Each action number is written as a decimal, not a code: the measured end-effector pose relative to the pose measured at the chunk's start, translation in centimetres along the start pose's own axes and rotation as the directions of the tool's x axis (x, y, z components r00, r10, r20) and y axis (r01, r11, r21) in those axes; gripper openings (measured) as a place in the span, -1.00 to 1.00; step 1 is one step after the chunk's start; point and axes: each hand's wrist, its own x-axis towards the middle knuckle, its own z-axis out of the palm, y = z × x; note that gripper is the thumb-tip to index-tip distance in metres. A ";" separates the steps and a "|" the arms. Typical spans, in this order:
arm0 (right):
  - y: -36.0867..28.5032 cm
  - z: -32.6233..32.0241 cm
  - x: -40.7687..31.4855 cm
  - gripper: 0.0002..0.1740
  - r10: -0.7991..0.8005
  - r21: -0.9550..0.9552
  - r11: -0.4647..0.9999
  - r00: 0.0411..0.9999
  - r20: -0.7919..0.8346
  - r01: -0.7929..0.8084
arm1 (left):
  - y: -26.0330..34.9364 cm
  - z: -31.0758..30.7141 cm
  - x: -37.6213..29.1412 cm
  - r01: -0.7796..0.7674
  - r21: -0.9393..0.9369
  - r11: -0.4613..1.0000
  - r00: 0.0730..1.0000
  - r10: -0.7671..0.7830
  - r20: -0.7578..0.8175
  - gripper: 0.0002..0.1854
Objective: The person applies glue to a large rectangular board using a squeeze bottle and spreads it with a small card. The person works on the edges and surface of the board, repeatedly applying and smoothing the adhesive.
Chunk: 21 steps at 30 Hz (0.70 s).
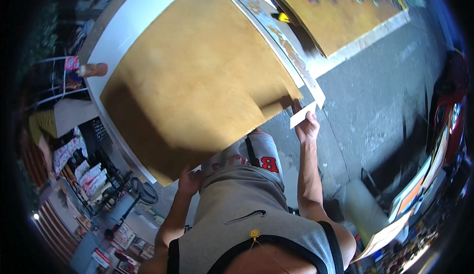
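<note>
A large tan painted canvas sheet [200, 62] lies over a white board [122, 48], its near edge reaching out towards my body. At its right near corner my right hand [308, 124] grips the sheet's edge together with a strip of white material [301, 115]. My left hand [190, 180] is at the near edge on the left, below the shaded part of the sheet; its fingers are partly hidden and its hold cannot be made out. The sheet's right near part is bent, with a shadow beside the fold.
A floral painting [344, 14] lies on a pale support at the upper right. A reddish-brown jar [97, 69] stands at the board's left edge. Another person's arm [46, 151] shows at far left. Panels [385, 237] lean at lower right above the concrete floor [355, 125].
</note>
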 end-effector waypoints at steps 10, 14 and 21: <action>-1.6 5.3 0.6 -0.38 0.090 -0.282 0.956 0.996 0.023 -0.080 | -2.0 -1.4 0.2 -0.249 -0.561 0.790 0.828 -0.127 -0.546 -0.67; -2.3 6.5 1.9 -0.34 -0.014 -0.450 0.893 0.999 -0.051 -0.010 | -1.5 0.0 0.0 -0.171 -0.468 0.867 0.796 -0.158 -0.584 -0.45; 1.3 13.3 6.4 -0.60 0.257 -0.482 0.865 0.948 0.187 -0.139 | -0.3 -0.2 -2.0 -0.193 -0.085 0.977 0.680 0.071 -0.730 -0.60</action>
